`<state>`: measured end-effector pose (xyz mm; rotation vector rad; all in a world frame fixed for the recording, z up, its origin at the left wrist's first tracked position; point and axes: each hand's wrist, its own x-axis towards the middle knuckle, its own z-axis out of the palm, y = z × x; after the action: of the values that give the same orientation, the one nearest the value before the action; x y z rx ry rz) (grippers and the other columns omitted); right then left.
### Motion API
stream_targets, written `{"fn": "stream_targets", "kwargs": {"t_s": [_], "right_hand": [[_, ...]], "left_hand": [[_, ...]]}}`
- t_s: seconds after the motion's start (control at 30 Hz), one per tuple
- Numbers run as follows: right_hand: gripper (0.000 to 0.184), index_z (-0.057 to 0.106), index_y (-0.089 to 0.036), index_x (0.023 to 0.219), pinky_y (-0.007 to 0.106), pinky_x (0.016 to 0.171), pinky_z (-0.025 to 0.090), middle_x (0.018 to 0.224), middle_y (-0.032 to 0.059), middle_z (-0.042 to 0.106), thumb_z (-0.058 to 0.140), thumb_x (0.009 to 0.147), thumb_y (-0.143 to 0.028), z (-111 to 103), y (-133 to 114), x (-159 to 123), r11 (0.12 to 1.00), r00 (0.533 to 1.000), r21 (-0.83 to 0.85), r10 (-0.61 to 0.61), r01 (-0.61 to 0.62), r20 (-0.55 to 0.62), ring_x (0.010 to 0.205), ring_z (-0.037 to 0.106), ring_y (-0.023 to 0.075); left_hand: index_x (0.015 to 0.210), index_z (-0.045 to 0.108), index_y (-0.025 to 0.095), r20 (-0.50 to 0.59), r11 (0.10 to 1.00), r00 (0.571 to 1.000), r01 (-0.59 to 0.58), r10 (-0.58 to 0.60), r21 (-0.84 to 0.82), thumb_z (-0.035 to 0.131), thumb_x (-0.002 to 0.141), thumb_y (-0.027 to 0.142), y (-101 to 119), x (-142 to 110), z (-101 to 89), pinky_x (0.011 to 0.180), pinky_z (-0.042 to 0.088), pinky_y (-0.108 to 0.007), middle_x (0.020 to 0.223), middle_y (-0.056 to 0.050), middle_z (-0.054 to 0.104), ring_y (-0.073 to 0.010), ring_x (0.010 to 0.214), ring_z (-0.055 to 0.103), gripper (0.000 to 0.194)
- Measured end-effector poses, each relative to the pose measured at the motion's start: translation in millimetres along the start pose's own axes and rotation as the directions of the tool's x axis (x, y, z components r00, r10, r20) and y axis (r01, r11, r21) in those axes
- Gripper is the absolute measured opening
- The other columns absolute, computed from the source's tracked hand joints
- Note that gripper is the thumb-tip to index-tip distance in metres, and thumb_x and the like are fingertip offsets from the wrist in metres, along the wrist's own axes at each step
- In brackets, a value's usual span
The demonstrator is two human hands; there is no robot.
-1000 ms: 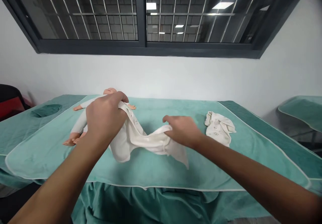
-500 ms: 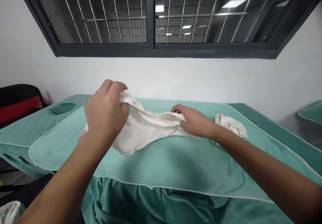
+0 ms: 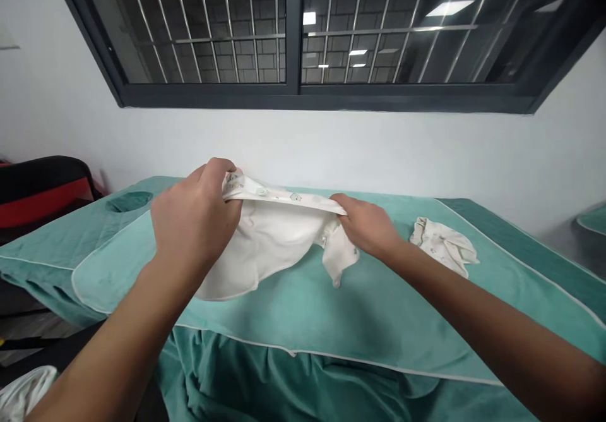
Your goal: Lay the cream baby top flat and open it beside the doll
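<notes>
A small white garment (image 3: 269, 239) with a printed band along its upper edge hangs between my two hands, above the green bed cover (image 3: 303, 327). My left hand (image 3: 196, 210) is closed on the band's left end, thumb and fingers pinching it. The other end of the band is pinched in my right hand (image 3: 364, 223), so the edge is stretched nearly straight. Below my right hand dangles a short loose piece of the cloth. To the right of it, a crumpled white printed cloth piece (image 3: 445, 245) lies on the cover.
The bed stands against a white wall (image 3: 312, 150) under a dark-framed, barred window (image 3: 293, 96). A round hole (image 3: 129, 201) shows in the bed's left end. Beside it stands a red and black chair (image 3: 45, 194). More white cloth (image 3: 26, 393) sits at the lower left corner.
The garment's upper edge has been pulled from slack and bunched to nearly straight, showing its printed band. A loose piece now hangs under my right hand. The view has shifted slightly left.
</notes>
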<state>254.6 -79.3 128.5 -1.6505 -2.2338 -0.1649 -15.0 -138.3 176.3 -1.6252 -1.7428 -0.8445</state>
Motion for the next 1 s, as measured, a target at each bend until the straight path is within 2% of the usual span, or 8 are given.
{"fn": "stream_targets", "kwargs": {"t_s": [0.1,0.23,0.4,0.5,0.6,0.73,0.9,1.0], "right_hand": [[0.039,0.060,-0.034,0.121,0.028,0.067,0.039,0.113,-0.0013,0.071,0.037,0.093,-0.021,-17.9,5.0,-6.1,0.992,1.000,0.125,-0.017,0.014,0.019,0.093,0.065,0.0221],[0.039,0.066,-0.033,0.117,0.029,0.078,0.044,0.117,-0.0011,0.068,0.037,0.094,-0.022,-35.6,6.9,-19.9,0.965,0.997,0.263,0.001,0.018,-0.074,0.102,0.063,0.0209],[0.035,0.070,-0.027,0.105,0.028,0.075,0.044,0.104,-0.0001,0.072,0.041,0.088,-0.018,-30.3,5.9,-27.9,0.945,0.989,0.325,0.082,-0.038,-0.124,0.094,0.063,0.0201],[0.028,0.069,-0.027,0.097,0.027,0.070,0.043,0.100,-0.0014,0.072,0.046,0.085,-0.018,-22.1,7.5,-25.1,0.965,0.994,0.249,0.098,-0.083,-0.050,0.088,0.063,0.0192],[0.024,0.067,-0.026,0.098,0.028,0.065,0.039,0.101,0.0012,0.069,0.050,0.082,-0.020,-17.7,15.3,-21.7,0.993,0.994,0.033,0.113,-0.112,-0.013,0.084,0.062,0.0200],[0.030,0.063,-0.021,0.109,0.029,0.056,0.033,0.111,0.0082,0.063,0.047,0.084,-0.018,-15.4,32.4,-22.8,0.956,0.986,-0.244,0.167,-0.163,-0.002,0.071,0.058,0.0185],[0.029,0.062,-0.023,0.100,0.029,0.054,0.031,0.111,0.0051,0.063,0.040,0.084,-0.012,-14.4,44.9,-31.5,0.953,0.980,-0.227,0.191,-0.200,-0.064,0.071,0.058,0.0176],[0.038,0.061,-0.024,0.106,0.029,0.056,0.034,0.115,0.0042,0.064,0.040,0.080,-0.007,-9.0,46.3,-33.6,0.961,0.975,-0.189,0.181,-0.204,-0.131,0.079,0.060,0.0198]], "left_hand": [[0.108,0.063,0.026,-0.019,1.000,1.000,0.007,-0.007,0.000,0.050,0.082,0.023,-4.5,-1.3,6.4,0.054,0.024,-0.025,0.081,0.000,0.068,-0.0156,0.061,0.052,0.029],[0.104,0.067,0.024,-0.067,0.998,0.998,0.005,-0.010,-0.066,0.052,0.080,0.022,-5.1,-5.6,11.7,0.052,0.023,-0.027,0.081,-0.002,0.070,-0.0176,0.062,0.054,0.028],[0.105,0.065,0.026,-0.129,0.996,0.992,-0.017,0.005,-0.086,0.052,0.081,0.024,-3.1,-10.7,16.5,0.056,0.024,-0.027,0.083,-0.001,0.069,-0.0167,0.066,0.055,0.027],[0.109,0.064,0.026,-0.048,0.999,0.999,0.000,-0.002,-0.047,0.049,0.085,0.026,-4.6,-9.3,20.6,0.057,0.025,-0.028,0.085,-0.002,0.070,-0.0161,0.066,0.055,0.027],[0.114,0.063,0.026,0.089,0.999,0.995,0.041,-0.042,0.016,0.047,0.089,0.032,-10.2,-7.4,30.8,0.057,0.028,-0.028,0.088,-0.004,0.071,-0.0184,0.068,0.058,0.030],[0.112,0.063,0.024,0.375,0.997,0.925,0.035,-0.056,0.064,0.046,0.089,0.039,-20.3,-11.8,49.6,0.055,0.032,-0.029,0.090,-0.008,0.072,-0.0237,0.072,0.063,0.032],[0.111,0.061,0.025,0.432,0.991,0.895,0.069,-0.112,0.114,0.045,0.088,0.040,-26.5,-18.4,60.0,0.054,0.036,-0.031,0.086,-0.010,0.071,-0.0266,0.070,0.065,0.032],[0.112,0.061,0.025,0.470,0.989,0.874,0.061,-0.119,0.138,0.045,0.087,0.042,-25.0,-16.1,64.0,0.053,0.038,-0.032,0.083,-0.010,0.070,-0.0290,0.068,0.065,0.034]]}}
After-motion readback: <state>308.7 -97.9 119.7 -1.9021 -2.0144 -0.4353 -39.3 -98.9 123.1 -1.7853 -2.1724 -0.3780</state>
